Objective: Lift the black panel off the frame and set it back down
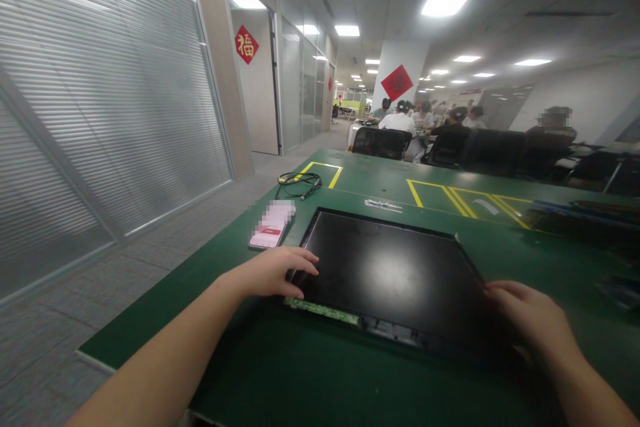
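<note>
A black LCD screen panel (350, 267) lies face up on the green table, a light reflected in its glossy middle. Along its near edge a strip of green circuit board (323, 310) shows. At the panel's left edge is my left hand (277, 272), its fingers and thumb spread apart and the fingertips over the border. My right hand (533, 313) pinches the right edge between thumb and fingers; part of its grip is hidden. A phone (270, 230) with a lit, partly blurred display lies just beyond my left hand.
A coiled black cable (300, 183) sits near the table's left edge. Yellow tape (425, 183) marks the green tabletop (165, 310). Dark, blurred items (580, 217) are at the right. Chairs (380, 142) and seated people (400, 119) are beyond the table.
</note>
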Tool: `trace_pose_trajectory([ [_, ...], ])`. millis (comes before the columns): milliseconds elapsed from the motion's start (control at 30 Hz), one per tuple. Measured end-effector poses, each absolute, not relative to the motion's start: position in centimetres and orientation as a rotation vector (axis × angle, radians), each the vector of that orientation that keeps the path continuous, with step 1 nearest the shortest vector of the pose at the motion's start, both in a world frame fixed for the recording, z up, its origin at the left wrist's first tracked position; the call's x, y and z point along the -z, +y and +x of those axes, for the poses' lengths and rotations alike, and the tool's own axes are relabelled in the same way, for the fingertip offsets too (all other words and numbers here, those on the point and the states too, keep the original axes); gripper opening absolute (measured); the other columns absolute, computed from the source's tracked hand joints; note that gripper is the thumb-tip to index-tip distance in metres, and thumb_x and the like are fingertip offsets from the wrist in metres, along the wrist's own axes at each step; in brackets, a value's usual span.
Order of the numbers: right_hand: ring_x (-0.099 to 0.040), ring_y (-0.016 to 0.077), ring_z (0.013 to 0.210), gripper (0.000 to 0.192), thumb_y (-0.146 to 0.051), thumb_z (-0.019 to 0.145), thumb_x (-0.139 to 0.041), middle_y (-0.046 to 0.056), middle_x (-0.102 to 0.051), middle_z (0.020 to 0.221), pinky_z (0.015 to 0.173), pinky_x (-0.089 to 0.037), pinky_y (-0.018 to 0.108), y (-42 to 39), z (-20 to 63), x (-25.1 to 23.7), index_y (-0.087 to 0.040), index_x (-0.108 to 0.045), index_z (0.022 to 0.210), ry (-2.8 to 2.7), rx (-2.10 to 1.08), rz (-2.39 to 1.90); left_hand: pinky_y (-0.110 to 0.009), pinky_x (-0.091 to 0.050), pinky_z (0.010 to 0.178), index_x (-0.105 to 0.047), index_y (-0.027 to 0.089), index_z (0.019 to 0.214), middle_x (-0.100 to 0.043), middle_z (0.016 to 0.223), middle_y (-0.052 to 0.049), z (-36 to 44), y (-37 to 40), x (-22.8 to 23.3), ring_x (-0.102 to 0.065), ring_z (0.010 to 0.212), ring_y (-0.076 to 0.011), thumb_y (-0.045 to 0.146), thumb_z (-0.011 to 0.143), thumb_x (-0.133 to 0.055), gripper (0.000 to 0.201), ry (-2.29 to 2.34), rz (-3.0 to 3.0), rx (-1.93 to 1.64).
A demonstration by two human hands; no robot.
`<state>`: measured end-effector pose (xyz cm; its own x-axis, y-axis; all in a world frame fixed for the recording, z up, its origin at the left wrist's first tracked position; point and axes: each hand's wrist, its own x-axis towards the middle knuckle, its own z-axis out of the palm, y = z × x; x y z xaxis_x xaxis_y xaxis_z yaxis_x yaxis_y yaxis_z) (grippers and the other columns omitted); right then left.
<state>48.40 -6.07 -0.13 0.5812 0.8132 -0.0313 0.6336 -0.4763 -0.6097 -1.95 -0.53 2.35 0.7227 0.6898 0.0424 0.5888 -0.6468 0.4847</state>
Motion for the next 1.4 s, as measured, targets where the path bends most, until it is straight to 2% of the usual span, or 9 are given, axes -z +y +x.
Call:
trace_pose_trajectory([
  [333,-0.071,0.0299,0.073,0.028,-0.045,0.072,-0.061,0.008,-0.078,0.075,0.065,-0.051,0.039,-6.0,49.1,0.7,-0.026,-0.08,0.08,-1.215,-0.37,-2.228,-0.036,-0.052,0.104,-0.079,0.029,0.119,-0.065,0.149,-0.007,-1.7,-0.9,-2.4,-0.066,0.129,-0.0293,0.019,0.079,-0.085,0.042,0.964,2.533,-0.298],
  [533,-0.07,0.0297,0.075,0.027,-0.044,0.073,-0.059,0.008,-0.078,0.076,0.066,-0.051,0.039,-5.9,48.9,0.5,-0.027,-0.079,0.079,-1.184,-0.363,-2.272,-0.035,-0.051,0.105,-0.078,0.027,0.12,-0.064,0.15,-0.008,-1.7,-0.9,-2.4,-0.065,0.13,-0.0289,0.019,0.08,-0.084,0.041,0.977,2.512,-0.285],
  [733,-0.071,0.0317,0.076,0.03,-0.047,0.072,-0.059,0.009,-0.078,0.076,0.068,-0.053,0.042,-6.1,48.7,0.5,-0.026,-0.078,0.082,-1.164,-0.42,-2.249,-0.047,-0.045,0.115,-0.074,0.024,0.128,-0.059,0.153,-0.015,-1.5,-0.5,-1.6,-0.057,0.139,-0.0345,0.033,0.086,-0.076,0.043,1.21,2.418,-0.38],
  [833,-0.071,0.0327,0.077,0.03,-0.046,0.074,-0.059,0.01,-0.079,0.08,0.069,-0.054,0.043,-6.2,48.7,0.5,-0.027,-0.077,0.085,-1.143,-0.401,-2.229,-0.054,-0.036,0.121,-0.066,0.018,0.14,-0.048,0.162,-0.021,-1.2,-0.5,-0.9,-0.045,0.149,-0.0374,0.035,0.095,-0.063,0.049,1.351,2.366,-0.425],
  [933,-0.071,0.0344,0.083,0.03,-0.046,0.074,-0.057,0.01,-0.08,0.088,0.071,-0.054,0.045,-6.2,49.0,0.4,-0.027,-0.078,0.086,-1.157,-0.266,-2.247,-0.059,-0.028,0.124,-0.063,0.016,0.144,-0.04,0.167,-0.023,-0.9,-0.3,0.0,-0.033,0.156,-0.0396,0.035,0.098,-0.057,0.05,1.448,2.333,-0.474],
  [1067,-0.072,0.0345,0.082,0.033,-0.046,0.073,-0.058,0.011,-0.08,0.089,0.069,-0.054,0.044,-5.9,50.1,0.7,-0.027,-0.08,0.088,-1.178,-0.236,-2.315,-0.057,-0.029,0.125,-0.06,0.009,0.145,-0.047,0.161,-0.027,-1.0,0.2,0.8,-0.038,0.153,-0.0401,0.031,0.098,-0.053,0.052,1.495,2.261,-0.43],
  [1200,-0.073,0.0362,0.087,0.034,-0.044,0.07,-0.059,0.013,-0.081,0.094,0.073,-0.056,0.045,-5.2,50.8,1.7,-0.024,-0.08,0.088,-1.245,-0.361,-2.335,-0.051,-0.033,0.124,-0.064,0.017,0.141,-0.059,0.154,-0.018,-1.3,0.7,1.2,-0.047,0.149,-0.035,0.026,0.096,-0.051,0.048,1.467,2.301,-0.46],
  [1300,-0.073,0.0388,0.097,0.037,-0.044,0.071,-0.057,0.015,-0.08,0.099,0.081,-0.057,0.048,-4.9,50.7,2.4,-0.022,-0.08,0.091,-1.293,-0.357,-2.34,-0.048,-0.037,0.123,-0.067,0.018,0.137,-0.064,0.15,-0.015,-1.2,0.8,1.2,-0.052,0.145,-0.0325,0.02,0.093,-0.049,0.048,1.477,2.314,-0.491],
  [1400,-0.073,0.0388,0.098,0.037,-0.043,0.072,-0.057,0.015,-0.081,0.1,0.083,-0.056,0.048,-5.0,50.4,2.6,-0.022,-0.079,0.091,-1.302,-0.319,-2.341,-0.046,-0.041,0.119,-0.069,0.02,0.135,-0.068,0.145,-0.011,-1.1,0.8,1.1,-0.058,0.14,-0.0306,0.014,0.088,-0.049,0.051,1.467,2.264,-0.59],
])
